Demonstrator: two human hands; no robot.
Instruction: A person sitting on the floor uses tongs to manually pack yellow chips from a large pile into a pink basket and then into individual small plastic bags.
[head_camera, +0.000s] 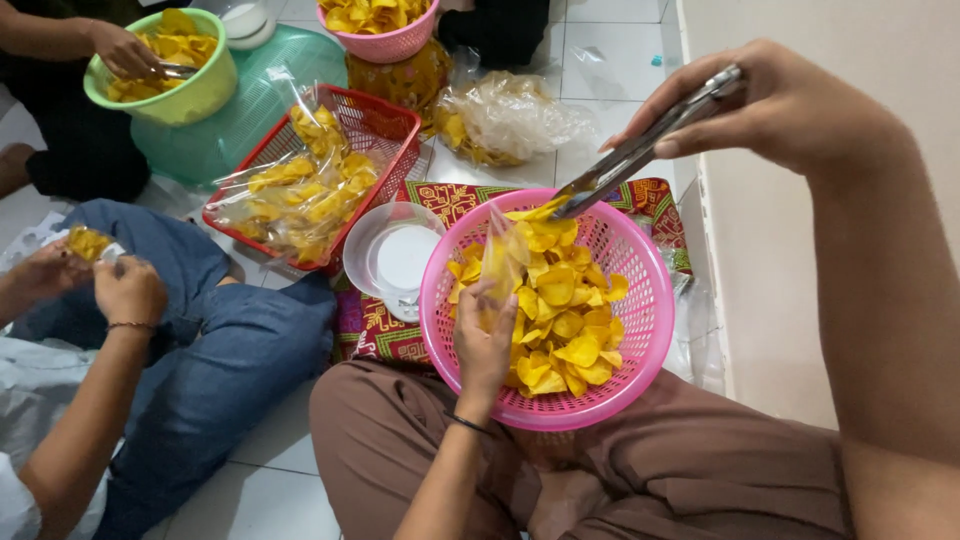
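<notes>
1. The left hand (484, 340) grips a clear plastic bag (503, 262) upright over the pink basket (445, 300) of yellow chips (562, 330), at the basket's nine o'clock.
2. The right hand (780, 105) clenches metal tongs (640, 148), tips pinching a chip (535, 212) at the bag's twelve o'clock.
3. Judging by this, the bag mouth wants holding wide (it looks narrow), the chip lowered gently so nothing cracks.
4. A red basket (395, 125) of filled bags sits at ten o'clock.
</notes>
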